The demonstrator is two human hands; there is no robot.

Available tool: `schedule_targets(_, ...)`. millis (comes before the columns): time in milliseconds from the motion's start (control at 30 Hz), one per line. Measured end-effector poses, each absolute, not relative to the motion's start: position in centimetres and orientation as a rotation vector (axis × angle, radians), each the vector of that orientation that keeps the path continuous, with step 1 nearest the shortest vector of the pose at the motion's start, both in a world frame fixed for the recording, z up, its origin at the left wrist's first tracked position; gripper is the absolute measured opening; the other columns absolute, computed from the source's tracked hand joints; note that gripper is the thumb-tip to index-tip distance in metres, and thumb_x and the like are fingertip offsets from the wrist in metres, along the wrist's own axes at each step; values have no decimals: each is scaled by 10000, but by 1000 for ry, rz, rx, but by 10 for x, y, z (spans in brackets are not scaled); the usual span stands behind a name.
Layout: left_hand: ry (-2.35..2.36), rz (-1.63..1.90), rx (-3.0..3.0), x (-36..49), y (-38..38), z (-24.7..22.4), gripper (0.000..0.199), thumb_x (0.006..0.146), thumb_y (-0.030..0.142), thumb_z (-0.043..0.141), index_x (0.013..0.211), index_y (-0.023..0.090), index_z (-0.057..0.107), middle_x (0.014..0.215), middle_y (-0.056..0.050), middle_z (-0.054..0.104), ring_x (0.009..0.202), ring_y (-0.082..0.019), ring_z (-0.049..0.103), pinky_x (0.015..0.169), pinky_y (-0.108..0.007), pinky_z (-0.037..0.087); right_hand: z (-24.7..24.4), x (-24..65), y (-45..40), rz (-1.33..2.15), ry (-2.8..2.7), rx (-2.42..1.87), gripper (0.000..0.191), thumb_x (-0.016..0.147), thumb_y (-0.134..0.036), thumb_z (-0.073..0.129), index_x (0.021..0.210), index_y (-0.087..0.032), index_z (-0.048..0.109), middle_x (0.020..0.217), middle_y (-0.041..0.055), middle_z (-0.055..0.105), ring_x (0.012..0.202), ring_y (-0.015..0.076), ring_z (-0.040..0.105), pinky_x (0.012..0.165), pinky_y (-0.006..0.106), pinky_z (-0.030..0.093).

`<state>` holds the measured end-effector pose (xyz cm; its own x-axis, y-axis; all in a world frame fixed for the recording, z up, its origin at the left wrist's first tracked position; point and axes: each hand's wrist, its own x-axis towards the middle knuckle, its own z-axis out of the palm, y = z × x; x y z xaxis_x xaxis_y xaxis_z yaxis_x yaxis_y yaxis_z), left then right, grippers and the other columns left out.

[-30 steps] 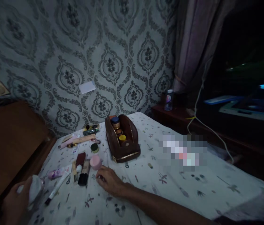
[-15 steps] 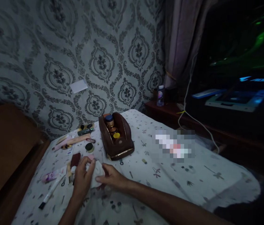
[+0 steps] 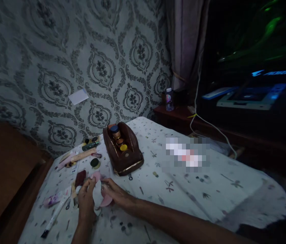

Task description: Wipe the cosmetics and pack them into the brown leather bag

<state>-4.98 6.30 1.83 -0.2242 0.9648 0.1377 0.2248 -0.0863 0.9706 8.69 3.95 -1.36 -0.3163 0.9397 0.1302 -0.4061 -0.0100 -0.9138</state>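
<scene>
At the near left of the bed-like surface, my left hand (image 3: 87,196) is closed on a crumpled white cloth (image 3: 97,194). My right hand (image 3: 119,196) grips a pink rounded item (image 3: 106,200) against the cloth, its kind not clear in the dim light. More pink (image 3: 96,175) shows just beyond my left fingertips. A dark red flat item (image 3: 80,178) lies beside my left hand. Just beyond both hands stands an unzipped brown cosmetic bag (image 3: 129,166) holding several jars, among them one with a blue lid (image 3: 114,129) and one with a yellow lid (image 3: 124,147).
Left of the bag lie a dark-lidded jar (image 3: 95,163), a green tube (image 3: 90,145) and several slim cosmetics. A purple-and-white tube (image 3: 51,200) and a white brush-like item (image 3: 53,217) lie nearer. A bottle (image 3: 168,100) stands on the dark red ledge (image 3: 159,110); a white cable (image 3: 215,128) hangs at right.
The white cloth has shifted left with my left hand, and more of the pink rounded item shows under my right hand. The view has turned slightly right.
</scene>
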Motion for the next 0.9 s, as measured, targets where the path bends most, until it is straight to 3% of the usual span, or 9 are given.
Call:
schedule_targets(167,1468,1310,1372,-55,64,23,530,647,688,645,566,225,401,507,59,416,474,-116,399,440,-225,358,-20,80,42,1808,-766,-727,793,553,-532,861,1200,-233,511,951,-1,588,802,160,621,686,296,483)
schedule_targets(300,1415,1348,1216,-56,59,28,524,623,664,698,580,220,422,495,71,417,443,-105,378,416,-216,337,-15,79,42,1866,-537,-716,707,419,-351,942,992,-158,576,926,37,671,830,182,660,766,314,473)
schedule_targets(400,1369,1398,1105,-55,56,31,519,574,631,752,581,209,449,503,76,419,443,-95,370,409,-203,336,-7,83,41,1911,-562,-655,572,421,-321,941,856,-109,636,845,61,700,791,167,663,781,294,450)
schedule_targets(500,1414,1387,1214,-55,53,31,488,616,643,714,591,207,498,534,56,466,474,-117,432,439,-218,386,-2,87,40,2000,-629,-525,485,518,-367,912,831,-94,662,800,45,683,701,124,624,757,302,456)
schedule_targets(600,1468,1354,1449,-56,54,26,423,708,636,627,725,213,623,738,-9,639,723,-208,610,653,-272,506,-5,89,40,2061,-596,-409,434,604,-397,874,849,-124,641,763,10,654,625,123,603,731,367,489)
schedule_targets(700,1428,1295,1586,-58,55,19,408,781,593,560,864,216,692,995,-59,697,1039,-278,613,892,-330,490,-11,87,41,2073,-532,-393,427,614,-405,869,850,-145,626,724,-12,638,613,134,620,700,351,494)
schedule_targets(833,1325,1166,1731,-57,54,14,387,816,538,540,944,216,713,1078,-84,688,1098,-303,590,966,-392,460,-14,85,43,2042,-407,-404,510,561,-314,909,974,-189,637,759,-38,654,680,125,638,693,280,472)
schedule_targets(900,1275,1155,1803,-55,53,15,362,832,501,541,991,219,703,1102,-87,677,1128,-302,573,1004,-405,434,-15,85,44,1987,-363,-431,479,554,-277,914,943,-176,653,771,-26,670,703,118,628,698,256,458)
